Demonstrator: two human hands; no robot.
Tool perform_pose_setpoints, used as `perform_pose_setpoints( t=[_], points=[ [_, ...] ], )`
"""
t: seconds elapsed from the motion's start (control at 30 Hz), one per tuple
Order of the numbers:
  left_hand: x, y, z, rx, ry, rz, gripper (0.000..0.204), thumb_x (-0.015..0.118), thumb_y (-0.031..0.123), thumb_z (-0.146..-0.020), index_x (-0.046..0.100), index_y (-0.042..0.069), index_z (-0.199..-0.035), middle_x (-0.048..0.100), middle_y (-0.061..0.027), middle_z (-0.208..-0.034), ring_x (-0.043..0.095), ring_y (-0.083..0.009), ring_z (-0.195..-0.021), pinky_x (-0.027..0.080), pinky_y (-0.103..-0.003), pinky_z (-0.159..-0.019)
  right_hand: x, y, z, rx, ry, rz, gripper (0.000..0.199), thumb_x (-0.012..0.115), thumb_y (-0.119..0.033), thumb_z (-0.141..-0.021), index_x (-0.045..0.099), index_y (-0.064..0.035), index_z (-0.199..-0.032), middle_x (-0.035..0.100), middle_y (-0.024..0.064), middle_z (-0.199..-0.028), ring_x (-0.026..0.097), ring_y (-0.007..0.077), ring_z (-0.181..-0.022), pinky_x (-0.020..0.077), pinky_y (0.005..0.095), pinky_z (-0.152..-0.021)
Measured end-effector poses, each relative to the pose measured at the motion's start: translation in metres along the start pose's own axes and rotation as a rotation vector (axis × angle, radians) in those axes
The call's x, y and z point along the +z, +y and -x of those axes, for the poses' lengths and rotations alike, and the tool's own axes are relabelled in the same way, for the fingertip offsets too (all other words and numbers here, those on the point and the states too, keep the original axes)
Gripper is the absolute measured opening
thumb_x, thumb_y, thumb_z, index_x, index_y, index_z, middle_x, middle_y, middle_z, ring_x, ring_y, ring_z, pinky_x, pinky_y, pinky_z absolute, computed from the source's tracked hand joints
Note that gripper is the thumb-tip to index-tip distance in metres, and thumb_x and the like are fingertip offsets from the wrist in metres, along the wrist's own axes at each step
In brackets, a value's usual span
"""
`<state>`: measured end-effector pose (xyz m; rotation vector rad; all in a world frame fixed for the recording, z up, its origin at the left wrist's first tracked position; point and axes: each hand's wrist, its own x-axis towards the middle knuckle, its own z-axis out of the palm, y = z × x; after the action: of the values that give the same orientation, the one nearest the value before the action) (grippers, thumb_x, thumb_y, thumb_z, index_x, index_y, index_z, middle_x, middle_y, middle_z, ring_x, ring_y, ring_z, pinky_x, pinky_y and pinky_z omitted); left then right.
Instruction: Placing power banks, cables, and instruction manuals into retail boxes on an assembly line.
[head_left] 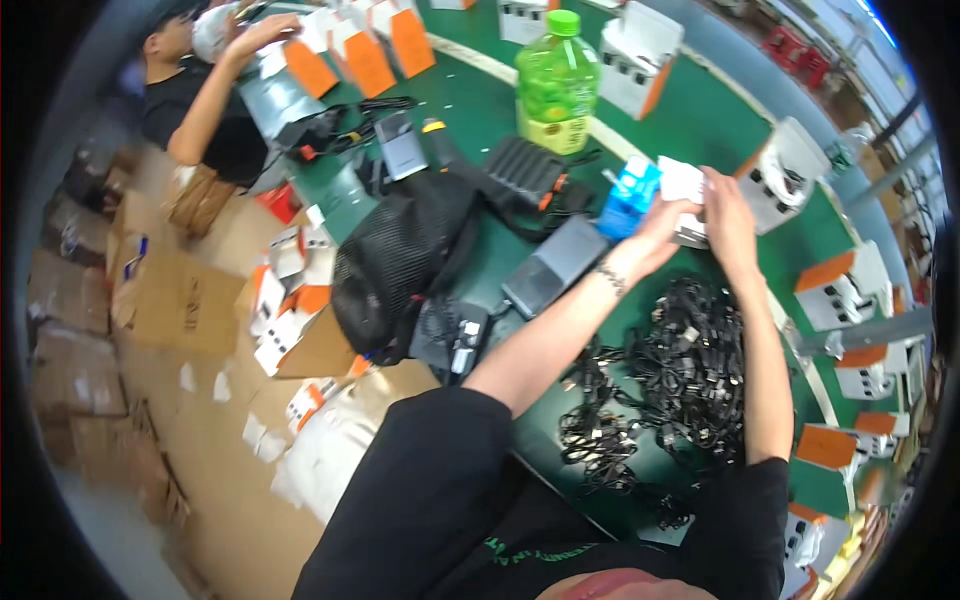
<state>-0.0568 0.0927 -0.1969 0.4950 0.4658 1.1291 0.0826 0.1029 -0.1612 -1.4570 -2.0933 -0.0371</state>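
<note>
green table (700,120) strewn with boxes (845,290), cables (690,370)

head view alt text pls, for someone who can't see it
Seen from above, a person's left hand and right hand together hold a small white box over a green worktable. A pile of black cables lies below the forearms, a green bottle stands beyond, and another person works at far left.
</note>
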Motion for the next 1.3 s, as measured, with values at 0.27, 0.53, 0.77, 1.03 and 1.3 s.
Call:
perform_pose_setpoints(
  t=[0.27,0.53,0.77,1.03,1.3],
  points=[
    [-0.010,-0.002,-0.003,0.027,-0.055,0.016,0.033,0.057,0.001,-0.082,0.056,0.004,-0.115,0.062,-0.0058,-0.104,0.061,-0.0174,-0.095,0.049,-0.034,-0.083,0.005,-0.006,0.002,0.053,-0.005,-0.127,0.030,0.047,-0.014,-0.099,0.056,-0.0088,-0.128,0.058,0.0177,-0.117,0.060,0.0397,-0.103,0.0488,0.0459,-0.086],
    [-0.008,0.002,0.002,0.011,-0.067,-0.021,0.035,0.057,0.002,-0.082,0.055,0.006,-0.117,0.060,-0.0052,-0.105,0.060,-0.0165,-0.097,0.049,-0.035,-0.084,0.003,-0.001,0.002,0.028,-0.009,-0.115,0.031,0.046,-0.015,-0.100,0.055,-0.0081,-0.128,0.058,0.0173,-0.120,0.061,0.0398,-0.104,0.0488,0.0462,-0.086],
    [-0.004,0.006,0.004,-0.044,-0.037,-0.050,0.031,0.059,0.002,-0.082,0.056,0.006,-0.113,0.061,-0.0036,-0.103,0.060,-0.0155,-0.096,0.049,-0.035,-0.084,-0.001,-0.002,0.004,0.064,-0.023,-0.129,0.029,0.047,-0.015,-0.100,0.056,-0.0089,-0.127,0.059,0.0181,-0.117,0.062,0.0393,-0.101,0.0500,0.0471,-0.084],
    [-0.011,-0.001,-0.003,-0.007,-0.047,0.011,0.033,0.056,-0.001,-0.082,0.054,0.003,-0.115,0.061,-0.0073,-0.104,0.062,-0.0180,-0.094,0.051,-0.034,-0.082,0.000,-0.001,0.004,0.048,-0.043,-0.160,0.031,0.045,-0.016,-0.101,0.056,-0.0072,-0.127,0.059,0.0188,-0.119,0.061,0.0407,-0.103,0.0482,0.0462,-0.086],
    [-0.012,-0.001,-0.002,-0.005,-0.084,0.003,0.036,0.053,-0.001,-0.083,0.054,0.002,-0.118,0.060,-0.0072,-0.108,0.060,-0.0180,-0.099,0.050,-0.035,-0.088,0.000,-0.003,0.005,0.068,-0.066,-0.131,0.032,0.043,-0.015,-0.101,0.055,-0.0068,-0.129,0.059,0.0195,-0.120,0.061,0.0403,-0.104,0.0487,0.0469,-0.086]
  ],
)
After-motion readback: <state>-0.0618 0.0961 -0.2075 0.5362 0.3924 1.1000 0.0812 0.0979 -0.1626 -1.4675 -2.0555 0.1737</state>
